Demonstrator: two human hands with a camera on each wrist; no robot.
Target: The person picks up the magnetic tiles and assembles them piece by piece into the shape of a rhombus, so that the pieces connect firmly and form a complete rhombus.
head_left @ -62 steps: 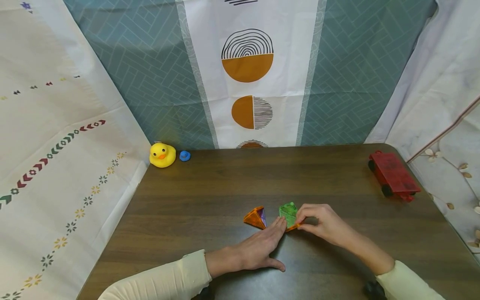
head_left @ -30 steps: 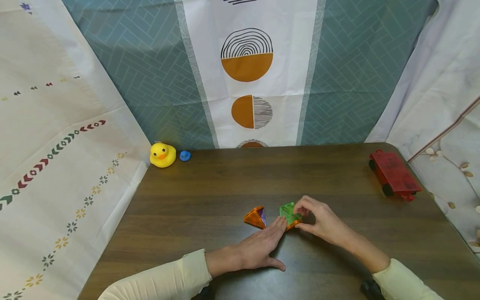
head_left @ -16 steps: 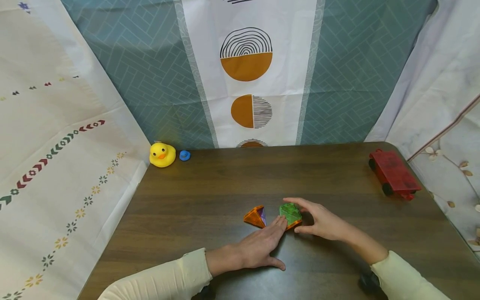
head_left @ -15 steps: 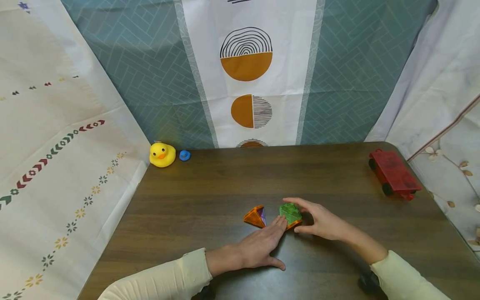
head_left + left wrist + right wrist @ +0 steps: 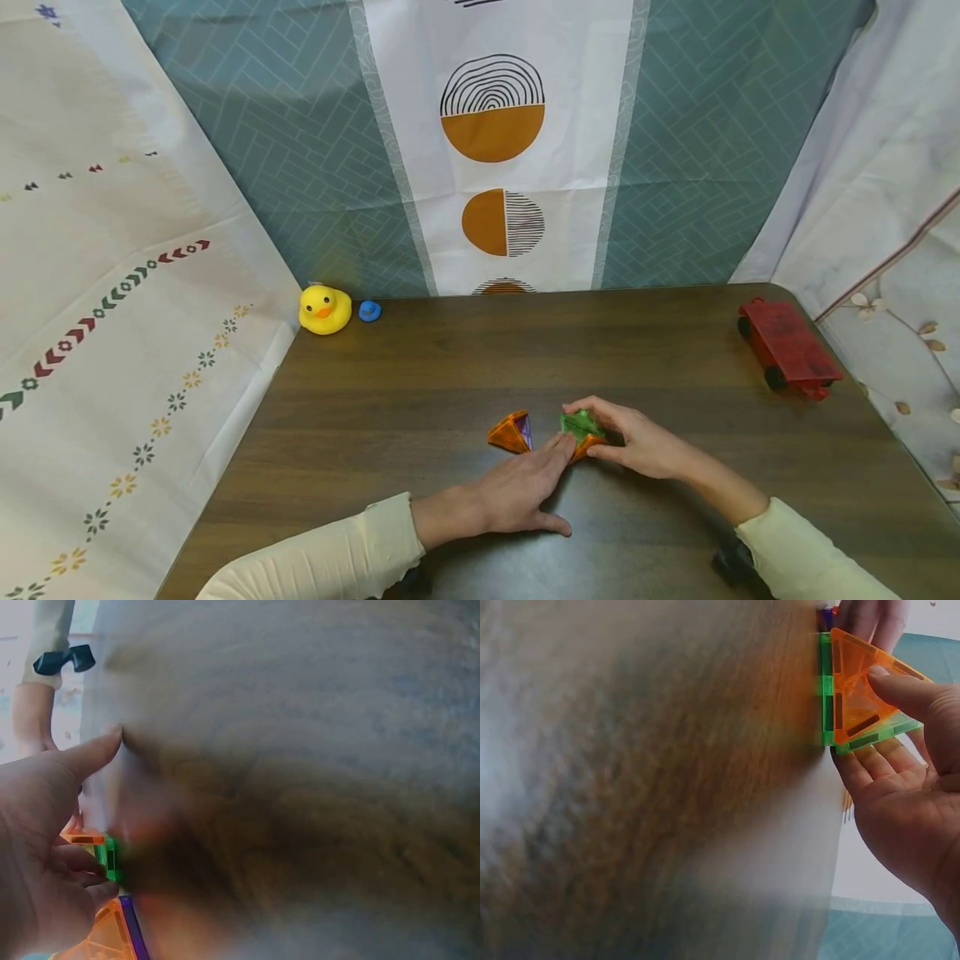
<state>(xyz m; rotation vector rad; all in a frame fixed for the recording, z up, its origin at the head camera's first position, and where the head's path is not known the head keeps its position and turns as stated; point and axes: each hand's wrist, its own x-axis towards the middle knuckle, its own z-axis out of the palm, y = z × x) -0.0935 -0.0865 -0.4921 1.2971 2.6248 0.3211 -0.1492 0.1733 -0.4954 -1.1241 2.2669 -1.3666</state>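
Green magnetic tiles (image 5: 579, 422) and an orange triangular magnetic tile (image 5: 587, 445) form a small piece mid-table. My right hand (image 5: 643, 442) holds this piece from the right; in the right wrist view the thumb lies on the orange triangle (image 5: 852, 666) and the fingers are behind the green tile (image 5: 827, 694). My left hand (image 5: 517, 492) rests palm down, its outstretched fingertips touching the piece's left side and covering part of it. Just left of those fingertips stands an orange and purple magnetic-tile pyramid (image 5: 510, 434), also visible as an orange tile (image 5: 103, 939) at the left wrist.
A yellow rubber duck (image 5: 325, 310) and a small blue duck (image 5: 370, 311) sit at the table's (image 5: 420, 367) back left corner. A red wheeled car base (image 5: 791, 346) stands at the back right. Patterned cloths surround the table on three sides.
The right hand's thumb and fingers, spread around the green tiles half a second ago, have closed in on them. The orange triangle now tilts up against the green. The left hand has barely moved.
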